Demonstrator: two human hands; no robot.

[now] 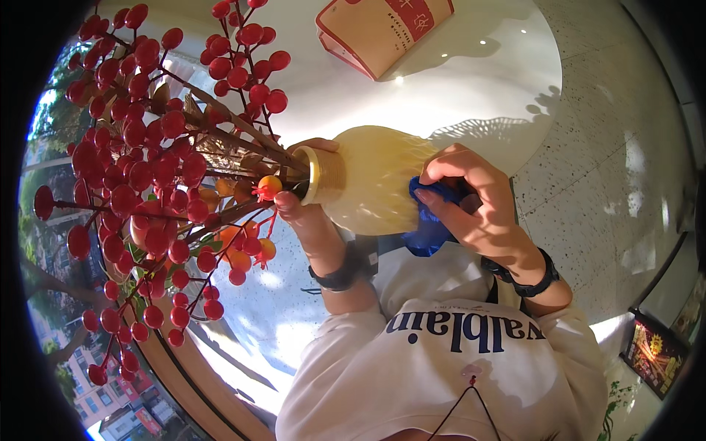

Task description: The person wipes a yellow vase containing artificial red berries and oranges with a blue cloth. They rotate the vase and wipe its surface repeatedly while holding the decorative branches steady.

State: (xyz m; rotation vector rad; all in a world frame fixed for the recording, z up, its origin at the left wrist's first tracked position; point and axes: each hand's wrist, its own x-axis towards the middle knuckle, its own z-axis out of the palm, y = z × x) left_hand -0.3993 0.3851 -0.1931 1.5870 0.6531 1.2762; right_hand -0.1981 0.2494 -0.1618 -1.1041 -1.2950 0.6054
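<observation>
A cream ceramic vase (375,182) with a ribbed neck is tilted sideways in front of me, its mouth towards the left. My left hand (309,206) grips it around the neck, with the thumb on the near side and fingers partly hidden behind. Out of the mouth come branches of artificial red berries (149,165), along with a few orange fruits (269,187). My right hand (469,190) pinches a crumpled blue cloth (430,229) against the lower body of the vase, near its base. The underside of the vase is hidden by that hand.
Beyond the vase is a white round table (496,82) with a beige and red paper bag (386,33) bearing writing. Speckled floor (595,149) lies right of it. A window (60,308) curves along the left, behind the berries. A dark poster (653,353) stands at lower right.
</observation>
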